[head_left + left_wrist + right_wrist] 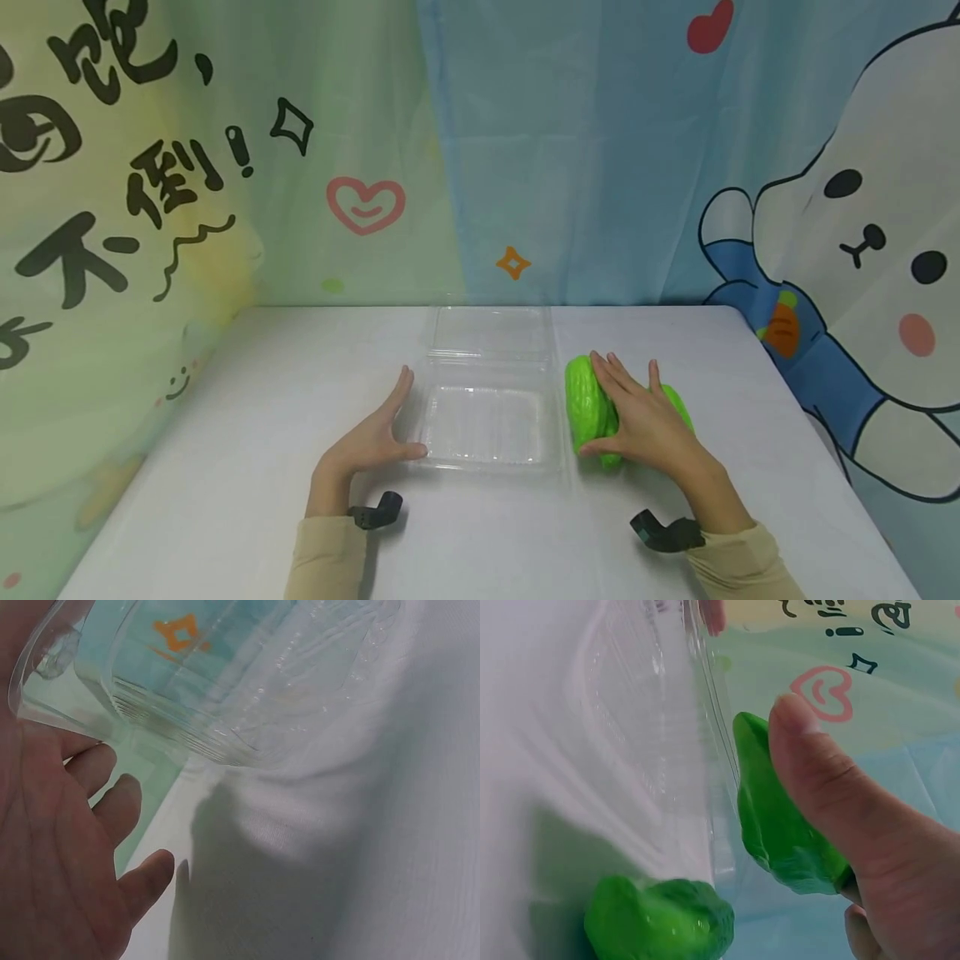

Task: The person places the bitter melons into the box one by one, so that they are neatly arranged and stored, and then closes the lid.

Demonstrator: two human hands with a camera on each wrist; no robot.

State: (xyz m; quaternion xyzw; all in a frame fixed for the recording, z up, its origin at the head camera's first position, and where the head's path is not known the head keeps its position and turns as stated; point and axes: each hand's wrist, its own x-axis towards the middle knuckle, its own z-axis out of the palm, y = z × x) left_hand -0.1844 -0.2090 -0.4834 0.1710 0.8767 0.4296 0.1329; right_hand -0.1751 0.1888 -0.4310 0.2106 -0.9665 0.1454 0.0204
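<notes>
A clear plastic clamshell box [486, 425] lies unfolded, its lid [491, 332] toward the back. My left hand [372, 437] is at the box's left side, thumb by the near left corner, fingers spread; in the left wrist view, the palm [56, 847] faces the clear wall [180, 727]. To the right of the box my right hand [645, 417] holds a bright green, ribbed bitter melon [780, 825], thumb pressed along it. Another bitter melon [660, 919] shows lower in the right wrist view. Green surfaces [588, 400] appear on both sides of the right hand, which partly hides them.
A white cloth covers the table [225, 433]. Behind it hangs a printed curtain [570, 150] with hearts and a cartoon bear. Dark wrist cameras [667, 532] sit on both forearms.
</notes>
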